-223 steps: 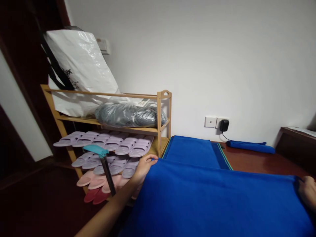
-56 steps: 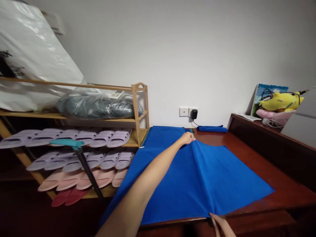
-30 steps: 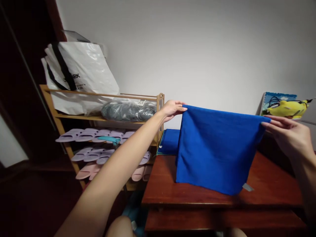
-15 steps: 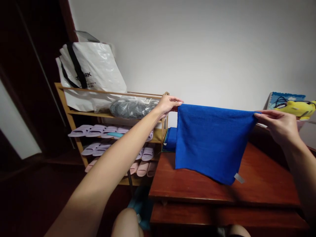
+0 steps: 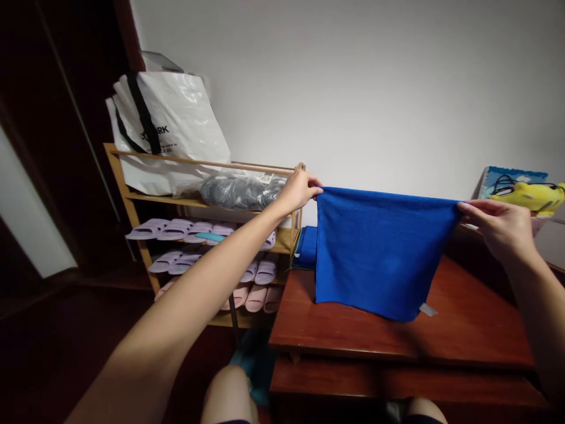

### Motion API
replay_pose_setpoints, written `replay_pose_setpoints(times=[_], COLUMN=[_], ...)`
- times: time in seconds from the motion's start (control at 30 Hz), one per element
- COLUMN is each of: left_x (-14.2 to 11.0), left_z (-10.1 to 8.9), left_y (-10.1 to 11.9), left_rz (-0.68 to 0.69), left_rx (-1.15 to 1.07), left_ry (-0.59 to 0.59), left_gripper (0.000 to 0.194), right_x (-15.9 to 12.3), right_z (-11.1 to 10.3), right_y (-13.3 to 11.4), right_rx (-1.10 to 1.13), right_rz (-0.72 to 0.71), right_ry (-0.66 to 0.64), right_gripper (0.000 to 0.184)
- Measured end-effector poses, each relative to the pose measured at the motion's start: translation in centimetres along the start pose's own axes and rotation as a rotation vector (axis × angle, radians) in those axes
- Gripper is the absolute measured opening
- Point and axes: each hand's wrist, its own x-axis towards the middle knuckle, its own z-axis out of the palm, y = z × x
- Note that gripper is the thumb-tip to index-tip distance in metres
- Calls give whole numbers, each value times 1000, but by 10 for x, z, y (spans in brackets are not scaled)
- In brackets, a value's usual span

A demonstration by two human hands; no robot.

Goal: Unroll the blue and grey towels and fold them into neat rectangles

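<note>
A blue cloth [image 5: 379, 253] hangs spread between my two hands, its top edge pulled nearly straight. My left hand [image 5: 302, 189] pinches the upper left corner, and my right hand [image 5: 503, 224] pinches the upper right corner. A small white tag [image 5: 428, 310] sticks out at the cloth's lower right. The lower edge hangs in front of the reddish-brown wooden table [image 5: 477, 330]; whether it touches the top I cannot tell. Behind my left hand, more folded blue cloths [image 5: 305, 250] lie stacked at the table's back left corner.
Left of the table stands a wooden rack [image 5: 128, 209] with several lilac slippers [image 5: 176, 229] and pink slippers [image 5: 256, 298]. On its top are a white bag [image 5: 185, 112] and a plastic-wrapped grey bundle [image 5: 241, 191]. A yellow plush toy [image 5: 529, 197] is at the right.
The cloth's lower edge has swung slightly and sits a little higher at the right. Both hands keep their pinch on the corners. The view has shifted slightly.
</note>
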Motion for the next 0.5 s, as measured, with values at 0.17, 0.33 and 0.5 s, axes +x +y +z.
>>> replay_pose_setpoints(times=[0.17, 0.33, 0.5], left_x=[-14, -33, -49], left_z=[-18, -41, -62], left_y=[4, 11, 27], left_rz=[192, 306, 345], left_rx=[173, 295, 294], left_ry=[-7, -87, -136], left_gripper=[4, 9, 14], right_x=[-5, -10, -25], right_z=[-15, -35, -48], right_y=[-2, 1, -5], right_rx=[1, -62, -171], right_rz=[-33, -66, -103], right_ry=[-36, -25, -4], right_gripper=[52, 51, 52])
